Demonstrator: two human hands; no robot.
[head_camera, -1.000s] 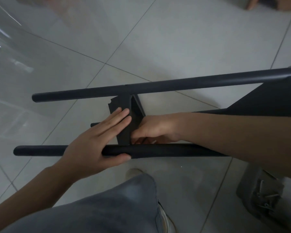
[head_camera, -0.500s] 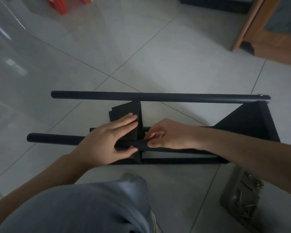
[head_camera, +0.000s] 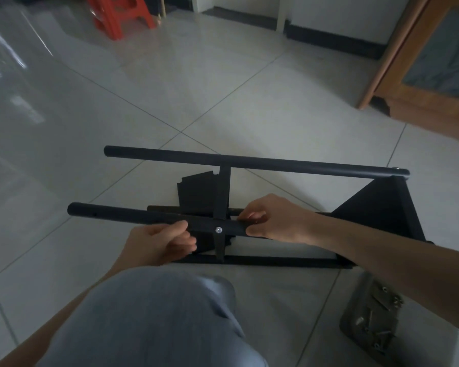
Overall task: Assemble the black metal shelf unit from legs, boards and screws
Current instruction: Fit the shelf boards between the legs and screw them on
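The black shelf frame lies on its side on the tiled floor. Its near upper leg (head_camera: 122, 213) runs left to right and carries a silver screw head (head_camera: 218, 229) where the middle board (head_camera: 222, 197) meets it. My left hand (head_camera: 161, 243) grips this leg just left of the screw. My right hand (head_camera: 272, 219) holds the same leg just right of the screw, fingers curled round it. The far leg (head_camera: 249, 162) runs parallel behind. An end board (head_camera: 382, 207) joins the legs at the right. A lower leg (head_camera: 276, 260) rests on the floor.
A grey bag of screws (head_camera: 370, 320) lies on the floor at the lower right. My knee in grey trousers (head_camera: 154, 321) fills the bottom middle. A wooden cabinet (head_camera: 419, 62) stands at the upper right and a red plastic stool (head_camera: 119, 14) at the upper left.
My left hand left the middle board and now grips the near leg from below. The screw head on the leg has come into sight. The camera tilted up, showing more of the room.
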